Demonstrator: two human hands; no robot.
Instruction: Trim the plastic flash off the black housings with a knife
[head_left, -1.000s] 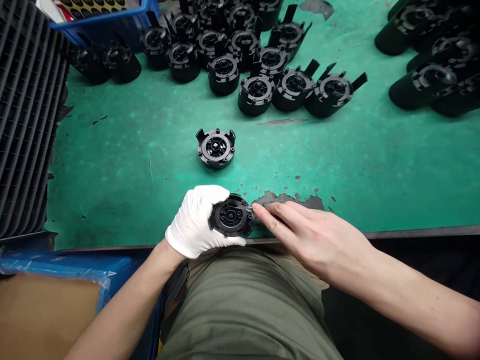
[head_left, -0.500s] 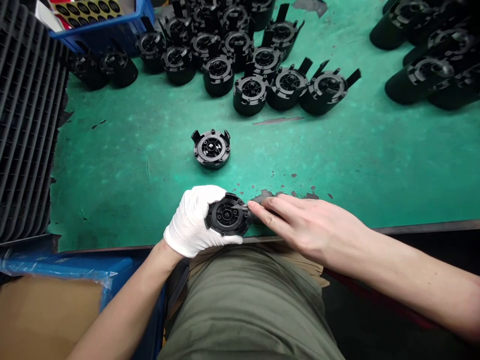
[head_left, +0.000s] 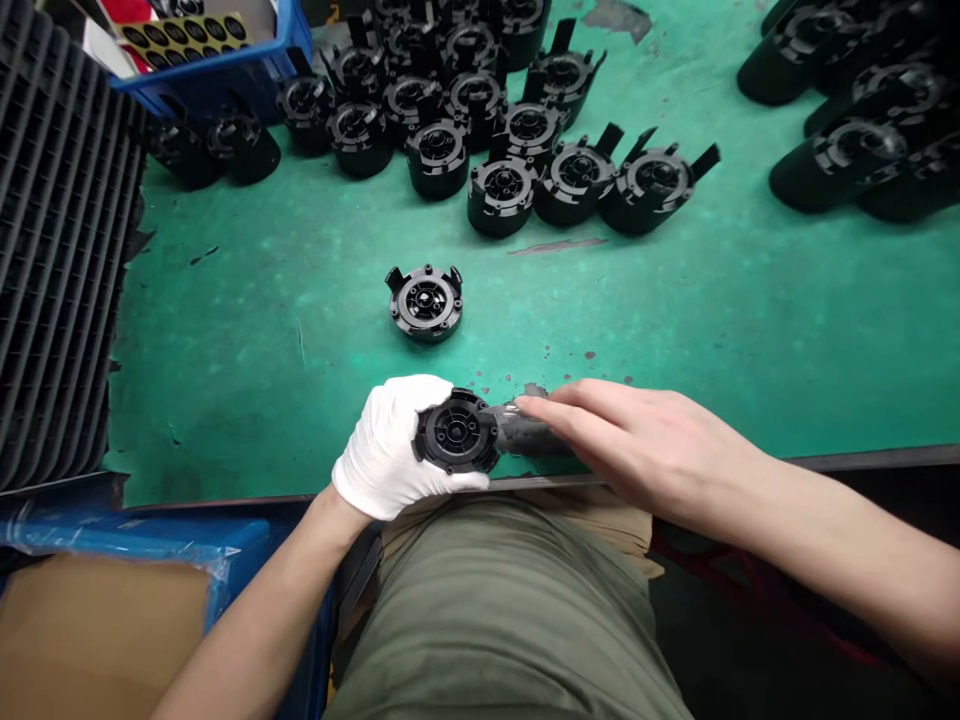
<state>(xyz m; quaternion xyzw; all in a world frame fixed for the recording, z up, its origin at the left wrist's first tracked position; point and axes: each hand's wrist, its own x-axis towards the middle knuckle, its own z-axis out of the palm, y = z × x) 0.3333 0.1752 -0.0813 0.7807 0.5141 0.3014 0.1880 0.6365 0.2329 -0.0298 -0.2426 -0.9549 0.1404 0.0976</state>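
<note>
In a white glove, my left hand [head_left: 386,445] wraps round the left side of a round black plastic part [head_left: 456,432], its ribbed face turned up. My bare right hand [head_left: 637,430] is just right of that part, the fingers closed together around a thin, pointed, blade-like metal tool [head_left: 504,410]. The tool's tip lies at the part's right rim; whether it touches cannot be made out. Most of the tool is hidden by the fingers. Beyond my left hand, a similar round black part [head_left: 426,302] with upright tabs rests on the green table mat [head_left: 247,300].
Several black cylindrical parts [head_left: 501,195] stand at the back, and more black cylinders [head_left: 836,165] at the back right. A blue bin [head_left: 217,75] with sticker sheets is at the back left. Black ribbed trays [head_left: 60,260] are stacked on the left, above a cardboard-filled blue crate [head_left: 97,630].
My right hand has moved right, drawing the tool tip from over the part's face to its right rim. My left hand keeps its hold on the part.
</note>
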